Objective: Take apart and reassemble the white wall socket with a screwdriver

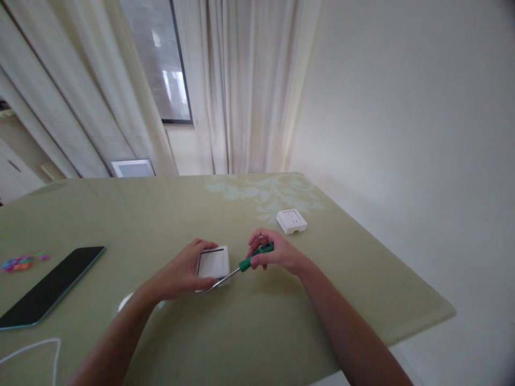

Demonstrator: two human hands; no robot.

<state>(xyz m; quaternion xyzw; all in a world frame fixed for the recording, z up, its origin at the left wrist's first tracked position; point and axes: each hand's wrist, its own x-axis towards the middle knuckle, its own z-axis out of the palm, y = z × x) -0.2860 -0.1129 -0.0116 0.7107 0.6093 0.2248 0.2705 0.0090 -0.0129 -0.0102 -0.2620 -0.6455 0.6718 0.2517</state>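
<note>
My left hand (189,271) is closed around a white square wall switch (214,264), its thumb along the near side and its fingers over the far edge. In my right hand (273,251) is a screwdriver (245,264) with a green and black handle. Its metal shaft slants down to the left, and the tip lies at the near edge of the switch, close to my left thumb. Whether the tip sits in a gap there, I cannot tell. Beyond my right hand, a white wall socket (292,221) rests on the table.
The table (161,214) has a greenish cover and meets a white wall at its right. On the left lie a black flat panel (52,287), small colourful pieces (18,263) and a white cable (36,343). Behind hang curtains (257,86), with a white-framed panel (133,168) below.
</note>
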